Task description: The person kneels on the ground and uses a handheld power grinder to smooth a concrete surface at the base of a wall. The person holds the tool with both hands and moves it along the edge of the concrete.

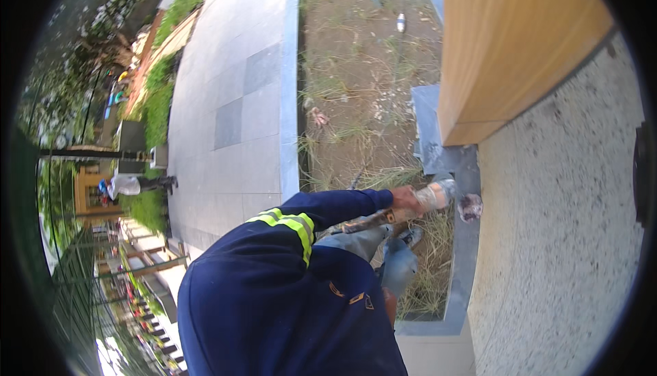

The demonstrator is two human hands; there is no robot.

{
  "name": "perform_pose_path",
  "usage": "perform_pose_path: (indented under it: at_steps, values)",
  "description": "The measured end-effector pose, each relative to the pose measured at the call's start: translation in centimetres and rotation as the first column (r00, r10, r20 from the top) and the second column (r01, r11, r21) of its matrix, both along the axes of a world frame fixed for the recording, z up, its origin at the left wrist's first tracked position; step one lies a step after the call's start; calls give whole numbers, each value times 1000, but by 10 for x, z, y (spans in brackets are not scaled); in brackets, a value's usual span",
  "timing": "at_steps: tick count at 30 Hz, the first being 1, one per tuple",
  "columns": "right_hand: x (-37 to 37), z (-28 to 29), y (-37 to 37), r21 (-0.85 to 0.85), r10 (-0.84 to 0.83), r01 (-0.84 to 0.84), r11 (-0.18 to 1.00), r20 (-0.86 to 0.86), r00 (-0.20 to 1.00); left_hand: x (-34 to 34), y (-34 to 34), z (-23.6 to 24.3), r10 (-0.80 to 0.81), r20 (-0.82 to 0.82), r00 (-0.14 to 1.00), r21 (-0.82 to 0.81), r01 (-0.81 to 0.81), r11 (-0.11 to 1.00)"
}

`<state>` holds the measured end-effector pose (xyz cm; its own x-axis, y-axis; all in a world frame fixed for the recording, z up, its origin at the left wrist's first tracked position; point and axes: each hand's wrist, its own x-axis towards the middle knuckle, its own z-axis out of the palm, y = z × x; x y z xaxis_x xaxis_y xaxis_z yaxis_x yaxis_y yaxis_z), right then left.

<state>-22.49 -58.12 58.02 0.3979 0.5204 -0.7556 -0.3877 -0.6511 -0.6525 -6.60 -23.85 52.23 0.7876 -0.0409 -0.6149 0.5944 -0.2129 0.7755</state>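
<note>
- The left hand [405, 200] grips a blurred, pale object [436, 195] near a grey ledge [465, 256].
- A grassy dirt bed [363, 41] borders the tiled walkway [205, 68].
- Another person [127, 185] stands beyond, at left.

In the head view, the walkway [195, 167] lies left of the planting bed [369, 54], with a kerb [290, 88] between them. A bottle [401, 23] lies on the bed toward its upper end. Right of the bed comes a ledge [464, 260], then the wall [561, 239]; a block [520, 41] stands at upper right. The left hand [406, 201] is near the ledge, its held object [438, 194] between it and a lump [470, 208]. Another person [129, 185] stands at the walkway's left edge.
</note>
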Motion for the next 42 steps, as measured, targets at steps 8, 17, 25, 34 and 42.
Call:
perform_pose_path:
  at_steps: [8, 17, 25, 34, 42]
  values:
    - [109, -34, 49, 73, -494, 535, 841, -297, 817, -5, -65, -47, 368, -39, 929, -141, -370, 918]
    - [149, -145, 136, 238, -629, 788, 568, -493, 602, -8, -69, -79, 488, -107, 867, -210, -499, 841]
    - [150, -176, 166, 300, -576, 694, 655, -396, 715, -26, -25, -130, 279, -3, 960, -253, -270, 929]
    - [122, -197, 183, 237, -696, 808, 539, -415, 586, -110, 16, -83, 379, 244, 893, 145, -420, 896]
    - [157, -226, 169, 182, -636, 840, 512, -577, 513, -320, 1, 66, 323, -62, 944, 708, -187, 681]
